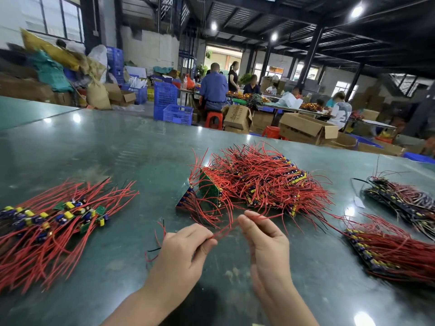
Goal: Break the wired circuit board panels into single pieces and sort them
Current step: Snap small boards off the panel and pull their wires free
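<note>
1. Two hands work low over the dark green glossy tabletop (106, 147): my left hand (183, 252) has its fingers curled, pinching red wires (226, 228), and my right hand (263, 236) pinches the same wires between thumb and forefinger, its other fingers loosely bent.
2. The wires run from my right hand up to the big tangled heap of wired circuit board panels (259, 182) just beyond both hands, one green board standing on edge at its near left.
3. Well to the left of my left hand lies a spread of single pieces (51, 220), small green boards with yellow and blue parts, red leads fanned out.
4. To the right of my right hand lie two more stacks of panels (390, 250), one nearer, one farther.
5. The tabletop mirrors ceiling lamps as bright spots.
6. Beyond its far edge: blue crates (169, 102), cardboard boxes (303, 128), red stools and seated workers (213, 90) at other tables, under a dark steel roof.
</note>
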`<state>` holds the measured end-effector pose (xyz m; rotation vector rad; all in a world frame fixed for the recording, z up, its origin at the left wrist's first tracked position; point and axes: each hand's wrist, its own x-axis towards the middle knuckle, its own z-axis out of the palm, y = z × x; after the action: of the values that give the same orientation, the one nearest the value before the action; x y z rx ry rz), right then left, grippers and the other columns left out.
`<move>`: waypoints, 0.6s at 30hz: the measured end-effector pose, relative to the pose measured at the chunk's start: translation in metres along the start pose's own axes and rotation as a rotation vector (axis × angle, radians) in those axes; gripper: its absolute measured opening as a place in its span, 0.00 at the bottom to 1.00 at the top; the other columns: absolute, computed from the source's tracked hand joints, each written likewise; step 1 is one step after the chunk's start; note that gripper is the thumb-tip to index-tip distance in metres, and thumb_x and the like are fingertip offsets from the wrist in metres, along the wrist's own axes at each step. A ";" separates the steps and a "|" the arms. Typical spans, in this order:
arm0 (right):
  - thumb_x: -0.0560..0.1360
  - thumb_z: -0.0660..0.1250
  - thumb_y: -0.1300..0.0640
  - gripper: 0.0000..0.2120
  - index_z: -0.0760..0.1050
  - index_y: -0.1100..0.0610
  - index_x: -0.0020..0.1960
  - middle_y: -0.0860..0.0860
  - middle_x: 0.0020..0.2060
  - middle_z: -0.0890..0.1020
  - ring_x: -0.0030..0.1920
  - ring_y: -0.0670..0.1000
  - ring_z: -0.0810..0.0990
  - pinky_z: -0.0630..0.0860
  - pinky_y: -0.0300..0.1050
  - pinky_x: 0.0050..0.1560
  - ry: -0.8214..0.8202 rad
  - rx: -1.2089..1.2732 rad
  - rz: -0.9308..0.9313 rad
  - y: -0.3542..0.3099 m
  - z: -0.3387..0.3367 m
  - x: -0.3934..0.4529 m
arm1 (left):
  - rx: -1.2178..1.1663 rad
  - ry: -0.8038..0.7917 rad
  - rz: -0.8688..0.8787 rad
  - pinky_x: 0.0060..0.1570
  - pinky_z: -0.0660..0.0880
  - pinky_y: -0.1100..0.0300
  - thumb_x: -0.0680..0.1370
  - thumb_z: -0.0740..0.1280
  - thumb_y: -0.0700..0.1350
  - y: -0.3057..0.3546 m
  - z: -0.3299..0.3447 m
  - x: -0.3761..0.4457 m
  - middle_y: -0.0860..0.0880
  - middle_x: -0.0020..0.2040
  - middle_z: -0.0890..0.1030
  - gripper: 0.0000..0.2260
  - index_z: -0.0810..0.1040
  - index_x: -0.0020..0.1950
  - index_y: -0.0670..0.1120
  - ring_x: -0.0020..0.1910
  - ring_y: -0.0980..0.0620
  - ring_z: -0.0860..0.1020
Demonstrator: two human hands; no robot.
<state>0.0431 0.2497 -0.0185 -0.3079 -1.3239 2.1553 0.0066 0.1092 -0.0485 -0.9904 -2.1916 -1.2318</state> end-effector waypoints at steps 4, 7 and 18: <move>0.59 0.71 0.64 0.07 0.84 0.55 0.35 0.48 0.32 0.83 0.34 0.42 0.80 0.76 0.31 0.38 -0.035 0.109 0.058 -0.001 -0.001 0.004 | -0.050 0.004 -0.044 0.39 0.63 0.60 0.77 0.61 0.53 0.002 0.001 0.001 0.62 0.35 0.73 0.04 0.70 0.44 0.56 0.37 0.67 0.69; 0.63 0.69 0.65 0.10 0.84 0.60 0.43 0.52 0.33 0.81 0.32 0.46 0.79 0.78 0.35 0.37 -0.248 0.212 0.206 0.006 0.004 -0.002 | -0.117 0.015 -0.070 0.40 0.60 0.64 0.76 0.58 0.58 0.001 -0.003 -0.002 0.59 0.35 0.74 0.09 0.71 0.42 0.55 0.34 0.63 0.69; 0.57 0.73 0.60 0.06 0.84 0.60 0.34 0.53 0.31 0.82 0.32 0.46 0.79 0.77 0.36 0.38 -0.193 0.028 0.093 0.019 0.009 -0.016 | -0.187 -0.082 -0.122 0.38 0.64 0.61 0.75 0.52 0.62 0.004 -0.002 0.000 0.51 0.30 0.72 0.22 0.73 0.36 0.46 0.31 0.56 0.69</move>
<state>0.0447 0.2270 -0.0320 -0.1557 -1.4071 2.3276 0.0096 0.1084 -0.0456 -1.0080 -2.2599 -1.4998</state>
